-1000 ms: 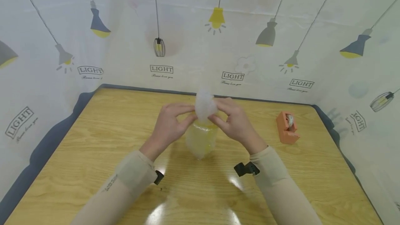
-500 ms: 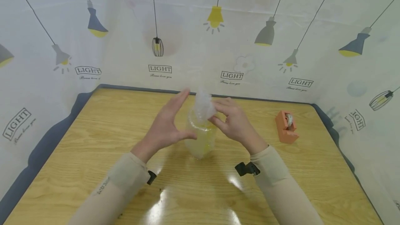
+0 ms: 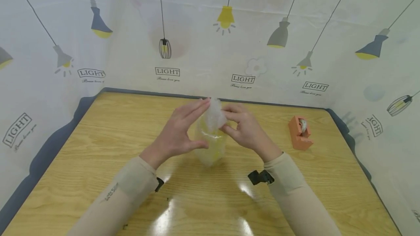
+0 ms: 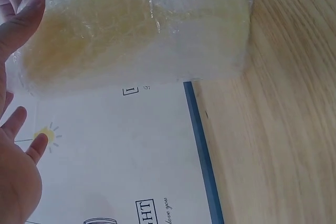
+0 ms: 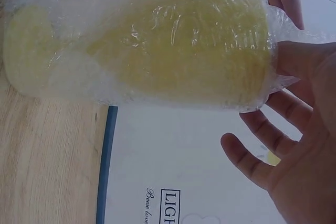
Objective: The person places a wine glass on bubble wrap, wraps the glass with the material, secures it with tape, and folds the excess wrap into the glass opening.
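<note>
A yellow object, wide at top and base with a narrow middle, stands upright on the wooden table (image 3: pixel 108 148), wrapped in bubble wrap (image 3: pixel 213 148). Loose film rises above its top. My right hand (image 3: pixel 246 130) pinches that loose film between thumb and fingers; in the right wrist view the thumb lies at the wrapped end. My left hand (image 3: pixel 172 132) is spread at the left side, thumb low in front and fingers reaching to the film's top edge. Through the left wrist view, the wrapped body (image 4: pixel 131 35) shows cloudy yellow; exact finger contact is partly hidden.
An orange tape dispenser (image 3: pixel 300 134) with a roll of tape stands to the right on the table. Behind the table's far edge hangs a white sheet (image 3: pixel 197 21) printed with lamps and the word LIGHT.
My left hand let go of the film at the top, spread wide to the left, then came back in toward the film's upper edge. The right hand kept its pinch.
</note>
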The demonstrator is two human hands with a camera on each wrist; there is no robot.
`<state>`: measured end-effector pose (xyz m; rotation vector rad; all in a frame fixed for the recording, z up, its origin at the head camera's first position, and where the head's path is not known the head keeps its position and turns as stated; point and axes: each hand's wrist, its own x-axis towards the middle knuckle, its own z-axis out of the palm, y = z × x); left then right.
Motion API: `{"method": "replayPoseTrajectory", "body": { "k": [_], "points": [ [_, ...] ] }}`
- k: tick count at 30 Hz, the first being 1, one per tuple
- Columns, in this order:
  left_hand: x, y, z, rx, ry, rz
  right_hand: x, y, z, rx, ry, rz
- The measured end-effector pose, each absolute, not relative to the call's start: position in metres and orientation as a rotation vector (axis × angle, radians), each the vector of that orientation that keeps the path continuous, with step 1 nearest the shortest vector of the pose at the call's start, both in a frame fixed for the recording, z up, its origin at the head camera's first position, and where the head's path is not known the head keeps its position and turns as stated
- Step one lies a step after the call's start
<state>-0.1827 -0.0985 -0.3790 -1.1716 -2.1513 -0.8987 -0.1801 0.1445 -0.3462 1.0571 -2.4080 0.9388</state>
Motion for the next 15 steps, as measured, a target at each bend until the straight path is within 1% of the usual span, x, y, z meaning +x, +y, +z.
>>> {"method": "replayPoseTrajectory", "body": {
  "k": [6,15],
  "points": [
    [-0.184,-0.098,-0.382,-1.191,-2.148,-0.895,-0.181,0.146,-0.347,1.097,-2.408,0.946],
    [-0.187,-0.095,-0.385,-1.195,-2.126,-0.884,-0.179,0.158,-0.346,1.227,-2.4,1.032]
  ]
}}
